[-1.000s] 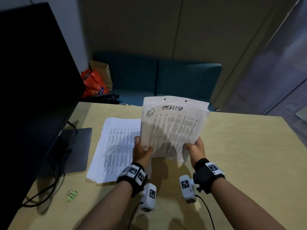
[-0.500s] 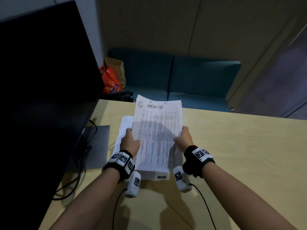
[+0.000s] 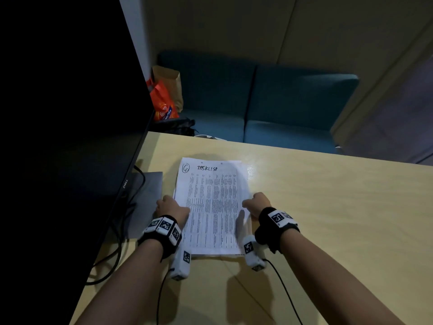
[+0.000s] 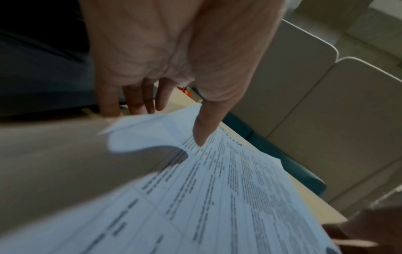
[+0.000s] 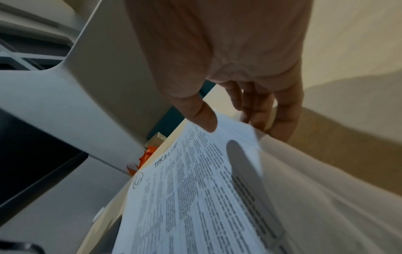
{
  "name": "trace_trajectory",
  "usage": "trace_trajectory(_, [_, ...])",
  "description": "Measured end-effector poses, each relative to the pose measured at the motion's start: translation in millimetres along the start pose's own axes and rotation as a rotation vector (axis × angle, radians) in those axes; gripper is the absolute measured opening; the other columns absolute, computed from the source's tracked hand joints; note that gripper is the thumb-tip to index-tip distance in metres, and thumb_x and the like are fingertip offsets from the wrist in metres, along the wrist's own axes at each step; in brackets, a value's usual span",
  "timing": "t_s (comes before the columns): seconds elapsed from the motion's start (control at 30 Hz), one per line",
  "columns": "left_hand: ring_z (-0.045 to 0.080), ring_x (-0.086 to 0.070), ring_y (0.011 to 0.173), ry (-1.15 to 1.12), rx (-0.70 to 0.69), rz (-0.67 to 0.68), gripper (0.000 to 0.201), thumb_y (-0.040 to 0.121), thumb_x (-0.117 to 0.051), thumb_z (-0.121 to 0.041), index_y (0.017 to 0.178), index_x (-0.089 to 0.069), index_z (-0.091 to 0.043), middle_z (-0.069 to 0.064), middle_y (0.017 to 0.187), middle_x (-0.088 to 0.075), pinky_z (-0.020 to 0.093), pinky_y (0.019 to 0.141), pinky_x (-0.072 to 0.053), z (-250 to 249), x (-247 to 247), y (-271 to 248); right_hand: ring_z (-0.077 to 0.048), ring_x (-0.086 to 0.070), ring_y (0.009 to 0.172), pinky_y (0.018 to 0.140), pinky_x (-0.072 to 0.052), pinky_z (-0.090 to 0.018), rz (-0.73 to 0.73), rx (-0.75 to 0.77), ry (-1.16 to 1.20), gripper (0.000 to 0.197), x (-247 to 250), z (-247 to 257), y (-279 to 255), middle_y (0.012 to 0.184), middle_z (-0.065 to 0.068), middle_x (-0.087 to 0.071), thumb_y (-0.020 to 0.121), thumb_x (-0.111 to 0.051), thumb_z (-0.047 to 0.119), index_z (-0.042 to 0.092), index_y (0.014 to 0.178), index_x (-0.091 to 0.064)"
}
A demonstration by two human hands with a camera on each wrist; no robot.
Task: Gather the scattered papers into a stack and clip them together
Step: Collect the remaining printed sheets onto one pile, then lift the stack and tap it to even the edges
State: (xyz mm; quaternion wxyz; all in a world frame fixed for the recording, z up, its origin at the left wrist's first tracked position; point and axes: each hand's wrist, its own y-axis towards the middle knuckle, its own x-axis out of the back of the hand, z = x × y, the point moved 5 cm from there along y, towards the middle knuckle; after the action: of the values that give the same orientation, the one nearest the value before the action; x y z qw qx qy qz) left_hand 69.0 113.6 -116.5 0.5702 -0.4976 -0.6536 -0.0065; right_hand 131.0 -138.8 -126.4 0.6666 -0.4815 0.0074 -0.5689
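Since a second ago the paper stack (image 3: 210, 207) has come down from being held upright in the air and now lies flat on the wooden table (image 3: 328, 219), right over where the second pile of sheets was, so it's all one pile now. Top sheet has a circled number and "TASKLIST" handwritten at the far end, printed columns under it. Left hand (image 3: 169, 207) pinches the left edge, thumb on top of the sheet and fingers (image 4: 135, 101) tucked under, and the wrist view shows a corner curling up there. Right hand (image 3: 256, 204) does the same on the right edge, thumb pressed on top, fingers (image 5: 259, 110) curled below. Dell monitor (image 3: 70, 113) sits just left of the papers with its stand base (image 3: 145, 202) nearly touching them. Teal sofa (image 3: 269, 109) behind the table, orange bag (image 3: 162, 102) on it.
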Motion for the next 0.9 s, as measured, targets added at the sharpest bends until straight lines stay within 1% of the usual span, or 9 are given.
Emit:
trace_trajectory(0.13, [0.032, -0.062, 0.093, -0.175, 0.066, 0.080, 0.066, 0.067, -0.063, -0.016, 0.128, -0.043, -0.001, 0.016, 0.119, -0.057, 0.039, 0.075, -0.056, 2, -3, 7, -0.019, -0.048, 0.051, 0.044, -0.037, -0.021, 0.080, -0.004, -0.004, 0.012, -8, -5, -7, 0.069, -0.008, -0.052, 0.080, -0.055, 0.006, 0.001, 0.090, -0.055])
trace_trajectory(0.23, [0.023, -0.056, 0.069, -0.260, 0.061, 0.142, 0.049, 0.077, -0.065, -0.016, 0.121, -0.051, -0.001, 0.008, 0.089, -0.061, 0.028, 0.067, -0.049, 4, -10, 3, -0.027, -0.057, 0.067, 0.058, -0.048, -0.028, 0.112, -0.021, 0.013, 0.024, -11, -15, -10, 0.083, -0.014, -0.059, 0.078, -0.057, 0.004, -0.003, 0.101, -0.057])
trace_trajectory(0.3, [0.026, -0.053, 0.073, -0.290, 0.072, 0.188, 0.034, 0.081, -0.064, -0.014, 0.111, -0.055, -0.003, 0.007, 0.080, -0.056, 0.030, 0.069, -0.044, 6, -17, -3, -0.028, -0.057, 0.068, 0.060, -0.048, -0.029, 0.122, -0.028, 0.035, 0.027, -10, -20, -13, 0.086, -0.014, -0.060, 0.079, -0.057, 0.002, -0.003, 0.106, -0.058])
trace_trajectory(0.4, [0.030, -0.059, 0.095, -0.367, 0.021, 0.184, 0.038, 0.085, -0.060, -0.006, 0.122, -0.055, 0.004, 0.007, 0.104, -0.061, 0.036, 0.086, -0.048, 1, -23, -11, -0.025, -0.054, 0.061, 0.052, -0.044, -0.026, 0.077, -0.015, 0.055, 0.025, -5, -27, -12, 0.084, -0.013, -0.059, 0.079, -0.053, -0.003, 0.000, 0.103, -0.059])
trace_trajectory(0.57, [0.033, -0.062, 0.105, -0.539, -0.268, 0.119, 0.032, 0.086, -0.059, -0.001, 0.118, -0.056, -0.005, 0.015, 0.115, -0.065, 0.041, 0.092, -0.050, -28, -20, -40, -0.018, -0.037, 0.053, 0.051, -0.031, -0.024, 0.037, -0.029, 0.153, 0.019, 12, -33, -19, 0.063, -0.005, -0.039, 0.079, -0.047, -0.006, 0.008, 0.070, -0.038])
trace_trajectory(0.63, [0.032, -0.064, 0.103, -0.597, -0.385, 0.099, 0.022, 0.087, -0.058, -0.001, 0.108, -0.055, -0.008, 0.014, 0.109, -0.066, 0.043, 0.091, -0.052, -38, -16, -53, -0.020, -0.048, 0.062, 0.050, -0.039, -0.024, -0.014, 0.013, 0.268, 0.007, 28, -40, -17, 0.075, -0.008, -0.049, 0.078, -0.051, -0.002, 0.002, 0.082, -0.046])
trace_trajectory(0.7, [0.026, -0.064, 0.103, -0.704, -0.467, 0.116, 0.027, 0.089, -0.056, 0.002, 0.110, -0.053, -0.015, 0.008, 0.109, -0.066, 0.039, 0.091, -0.053, -50, -10, -68, -0.030, -0.062, 0.092, 0.075, -0.056, -0.037, -0.077, 0.108, 0.386, 0.041, 50, -44, -12, 0.105, -0.016, -0.062, 0.074, -0.064, 0.009, -0.004, 0.111, -0.053])
trace_trajectory(0.77, [0.014, -0.063, 0.097, -0.786, -0.555, 0.115, 0.033, 0.091, -0.053, 0.003, 0.118, -0.050, -0.017, 0.004, 0.110, -0.063, 0.025, 0.080, -0.055, -62, -5, -83, -0.030, -0.062, 0.103, 0.090, -0.052, -0.041, -0.134, 0.228, 0.514, 0.045, 77, -34, -30, 0.115, -0.013, -0.064, 0.076, -0.065, 0.003, 0.002, 0.121, -0.056])
trace_trajectory(0.9, [0.015, -0.060, 0.097, -0.891, -0.642, -0.005, 0.036, 0.092, -0.050, 0.003, 0.125, -0.046, -0.010, 0.003, 0.108, -0.062, 0.010, 0.069, -0.052, -86, 1, -105, -0.027, -0.059, 0.106, 0.091, -0.047, -0.039, -0.118, 0.457, 0.544, 0.048, 123, -6, -73, 0.116, -0.010, -0.062, 0.082, -0.044, -0.018, 0.003, 0.125, -0.053])
